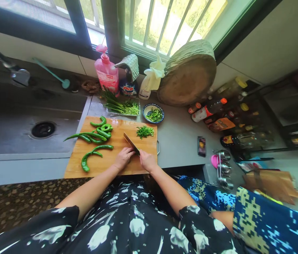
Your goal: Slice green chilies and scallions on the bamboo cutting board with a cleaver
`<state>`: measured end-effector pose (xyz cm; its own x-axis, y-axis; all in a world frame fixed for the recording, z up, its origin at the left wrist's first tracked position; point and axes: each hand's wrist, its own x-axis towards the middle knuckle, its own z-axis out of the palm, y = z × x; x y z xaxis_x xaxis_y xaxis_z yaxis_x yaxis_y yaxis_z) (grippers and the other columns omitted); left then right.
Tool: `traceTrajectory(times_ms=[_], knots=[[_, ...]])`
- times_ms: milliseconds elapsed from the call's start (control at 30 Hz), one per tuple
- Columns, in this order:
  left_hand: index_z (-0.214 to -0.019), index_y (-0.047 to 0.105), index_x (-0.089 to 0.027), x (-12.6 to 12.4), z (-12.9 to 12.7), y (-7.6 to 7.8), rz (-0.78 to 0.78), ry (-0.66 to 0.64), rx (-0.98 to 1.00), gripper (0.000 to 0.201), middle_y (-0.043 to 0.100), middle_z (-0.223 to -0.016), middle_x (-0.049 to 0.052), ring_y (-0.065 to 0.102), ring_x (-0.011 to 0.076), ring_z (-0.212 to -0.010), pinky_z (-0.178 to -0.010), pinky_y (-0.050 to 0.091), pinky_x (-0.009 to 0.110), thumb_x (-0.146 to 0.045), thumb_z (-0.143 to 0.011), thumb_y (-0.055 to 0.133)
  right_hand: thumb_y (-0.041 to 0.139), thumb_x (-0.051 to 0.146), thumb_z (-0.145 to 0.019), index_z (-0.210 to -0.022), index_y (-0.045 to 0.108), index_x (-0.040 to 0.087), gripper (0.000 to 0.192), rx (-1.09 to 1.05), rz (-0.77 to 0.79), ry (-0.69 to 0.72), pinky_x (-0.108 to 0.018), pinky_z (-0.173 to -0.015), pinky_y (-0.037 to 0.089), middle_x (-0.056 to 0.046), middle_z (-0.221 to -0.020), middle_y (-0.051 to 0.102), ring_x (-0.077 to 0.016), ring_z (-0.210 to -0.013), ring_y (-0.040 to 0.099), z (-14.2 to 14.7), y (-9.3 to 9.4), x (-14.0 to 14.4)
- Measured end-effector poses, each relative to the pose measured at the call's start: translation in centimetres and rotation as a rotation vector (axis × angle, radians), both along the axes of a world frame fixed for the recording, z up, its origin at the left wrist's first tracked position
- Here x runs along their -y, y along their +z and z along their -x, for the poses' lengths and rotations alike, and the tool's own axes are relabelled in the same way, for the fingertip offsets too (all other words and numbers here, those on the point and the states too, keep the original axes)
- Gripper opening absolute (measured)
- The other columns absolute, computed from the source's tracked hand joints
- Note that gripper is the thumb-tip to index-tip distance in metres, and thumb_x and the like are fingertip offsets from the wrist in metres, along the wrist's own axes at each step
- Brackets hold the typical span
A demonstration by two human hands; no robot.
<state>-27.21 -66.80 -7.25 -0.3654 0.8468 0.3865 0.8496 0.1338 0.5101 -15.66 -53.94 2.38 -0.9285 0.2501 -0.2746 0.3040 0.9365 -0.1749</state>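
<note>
My right hand is wrapped around the handle of a kitchen knife, its blade pointing away and to the left over the wooden cutting board. Beside the blade, my left hand is closed with its fingers curled down near the board; whatever lies under them is hidden. Several whole green peppers are on the board's left part, with a long curved green pepper closer to me. A small heap of chopped greens sits at the board's far right.
Behind the board are a tray of green stalks and a patterned bowl of cut greens. Pink and other bottles line the window. A sink lies left. Sauce bottles stand right. Another person's patterned clothing is close at right.
</note>
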Motion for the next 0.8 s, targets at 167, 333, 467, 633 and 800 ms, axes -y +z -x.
traceTrajectory(times_ms=[167, 333, 467, 633, 800], knots=[[-0.101, 0.064, -0.017, 0.1, 0.1, -0.7, -0.038, 0.014, 0.011, 0.03, 0.063, -0.103, 0.011, 0.054, 0.0206, -0.095, -0.082, 0.05, 0.038, -0.01, -0.079, 0.045, 0.034, 0.019, -0.089, -0.114, 0.049, 0.015, 0.03, 0.018, -0.002, -0.017, -0.025, -0.065, 0.046, -0.008, -0.088, 0.067, -0.0184, -0.075, 0.064, -1.2, 0.4, -0.6], [-0.099, 0.063, -0.015, 0.0, 0.0, -0.4, -0.064, 0.005, -0.007, 0.026, 0.065, -0.098, 0.011, 0.055, 0.0197, -0.091, -0.08, 0.05, 0.036, -0.013, -0.084, 0.043, 0.034, 0.02, -0.088, -0.127, 0.038, 0.014, 0.04, -0.011, -0.004, -0.048, -0.026, -0.065, 0.047, -0.009, -0.092, 0.067, -0.0186, -0.075, 0.065, -0.2, 1.7, -0.4], [-0.101, 0.063, -0.016, 0.0, 0.0, 0.0, -0.044, 0.012, 0.014, 0.027, 0.064, -0.101, 0.011, 0.055, 0.0185, -0.092, -0.081, 0.05, 0.036, -0.015, -0.085, 0.041, 0.037, 0.018, -0.086, -0.134, 0.031, 0.014, 0.048, 0.038, 0.001, -0.004, -0.024, -0.066, 0.047, -0.01, -0.092, 0.068, -0.0185, -0.076, 0.065, -0.8, 2.7, 0.0], [-0.1, 0.064, -0.016, 0.2, 0.0, -0.2, -0.047, 0.001, 0.02, 0.028, 0.064, -0.103, 0.01, 0.054, 0.0185, -0.096, -0.083, 0.051, 0.036, -0.013, -0.084, 0.041, 0.039, 0.017, -0.086, -0.134, 0.033, 0.015, 0.049, 0.104, -0.018, 0.021, -0.025, -0.064, 0.048, -0.009, -0.089, 0.068, -0.0189, -0.072, 0.065, -2.2, 3.0, 0.1], [-0.101, 0.064, -0.016, 0.3, -0.1, -0.7, -0.042, 0.002, 0.039, 0.031, 0.064, -0.103, 0.01, 0.053, 0.0181, -0.096, -0.083, 0.051, 0.036, -0.013, -0.086, 0.036, 0.037, 0.015, -0.085, -0.137, 0.031, 0.013, 0.052, 0.098, -0.007, 0.042, -0.027, -0.068, 0.049, -0.012, -0.095, 0.067, -0.0206, -0.077, 0.065, -0.2, 1.3, 0.6]])
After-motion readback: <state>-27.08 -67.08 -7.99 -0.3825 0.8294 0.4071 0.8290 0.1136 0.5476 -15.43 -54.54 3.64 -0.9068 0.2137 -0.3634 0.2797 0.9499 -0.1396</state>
